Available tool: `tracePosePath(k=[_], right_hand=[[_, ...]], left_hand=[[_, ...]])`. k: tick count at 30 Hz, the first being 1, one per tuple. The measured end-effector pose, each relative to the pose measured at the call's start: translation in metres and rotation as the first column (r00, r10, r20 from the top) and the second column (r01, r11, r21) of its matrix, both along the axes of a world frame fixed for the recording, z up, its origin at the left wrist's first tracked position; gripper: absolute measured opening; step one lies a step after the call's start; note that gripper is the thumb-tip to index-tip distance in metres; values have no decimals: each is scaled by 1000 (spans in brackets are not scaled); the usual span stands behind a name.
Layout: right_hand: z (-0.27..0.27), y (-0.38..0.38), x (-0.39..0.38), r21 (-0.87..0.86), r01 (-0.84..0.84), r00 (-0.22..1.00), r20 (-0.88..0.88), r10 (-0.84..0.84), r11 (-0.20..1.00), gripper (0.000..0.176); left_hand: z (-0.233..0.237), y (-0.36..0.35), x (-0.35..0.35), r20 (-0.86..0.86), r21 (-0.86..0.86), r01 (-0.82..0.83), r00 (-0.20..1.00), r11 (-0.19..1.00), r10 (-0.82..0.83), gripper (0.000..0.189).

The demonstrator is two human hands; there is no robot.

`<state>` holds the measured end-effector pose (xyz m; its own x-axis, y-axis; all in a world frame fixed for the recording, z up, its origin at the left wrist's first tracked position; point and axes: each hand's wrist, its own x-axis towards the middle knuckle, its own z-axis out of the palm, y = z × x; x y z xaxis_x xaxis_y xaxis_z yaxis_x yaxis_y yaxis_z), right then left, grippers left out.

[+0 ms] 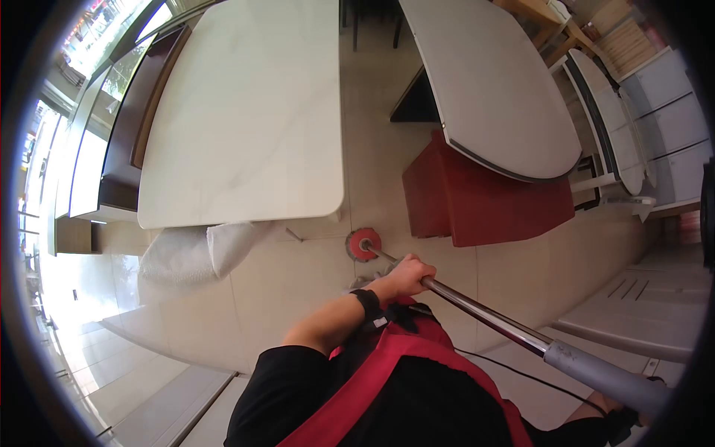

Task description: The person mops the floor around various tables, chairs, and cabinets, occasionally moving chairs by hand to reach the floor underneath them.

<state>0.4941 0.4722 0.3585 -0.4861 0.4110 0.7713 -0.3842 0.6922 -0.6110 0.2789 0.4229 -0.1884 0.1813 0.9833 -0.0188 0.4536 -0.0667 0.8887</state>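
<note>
Metal mop pole | left hand, forearm outstretched, fingers clenched round it | right hand mostly hidden, fingers cannot tell

1. Bright daylight enters from the windows on the far left, which are blown out to white.
2. Glare washes the pale floor at the near left, and a soft sheen lies on the white table.
3. Shadows are faint and soft-edged.
4. Fisheye distortion bends straight edges, and a dark vignette rings the corners.
5. The mop pole looks soft at its near right end.
</note>
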Motion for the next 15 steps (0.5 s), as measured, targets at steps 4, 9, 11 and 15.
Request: tracePosePath(k=[4,9,11,15], right_hand=[[-60,-20,-17,141,86,993,70,-97,986,21],[-76,-16,32,188,412,911,-109,-398,891,22],[-114,-3,34,197,594,804,-121,-582,780,23],[-295,56,-20,-244,570,822,162,-546,785,32]], left_hand=[[27,35,-12,34,-14,-75,997,997,75,15],[47,93,-37,-41,259,-445,882,857,470,15],[60,115,-42,26,347,-486,860,802,509,16],[59,143,-48,189,354,-442,897,824,400,21]])
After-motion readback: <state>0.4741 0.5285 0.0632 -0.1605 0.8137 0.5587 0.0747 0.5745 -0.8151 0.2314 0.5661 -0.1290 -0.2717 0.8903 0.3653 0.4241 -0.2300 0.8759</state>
